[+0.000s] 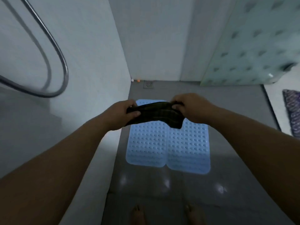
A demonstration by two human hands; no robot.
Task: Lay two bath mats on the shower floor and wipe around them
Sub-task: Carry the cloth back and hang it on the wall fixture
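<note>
A dark cloth (155, 114) is held stretched between both hands above two blue mats.

The left hand (125, 113) and right hand (190, 108) are each curled round one cloth end. The left mat (146, 143) and right mat (190, 148) lie touching side by side on the grey floor (227, 159), bare floor showing on every side. The mats' far ends are hidden by the cloth.

Two blue bath mats (168, 143) lay edge to edge on the shower floor (162, 184) below the fingers (135, 113), which held one dark cloth (155, 114); two bare feet (138, 214), one drain (148, 84), one hose (53, 51).
</note>
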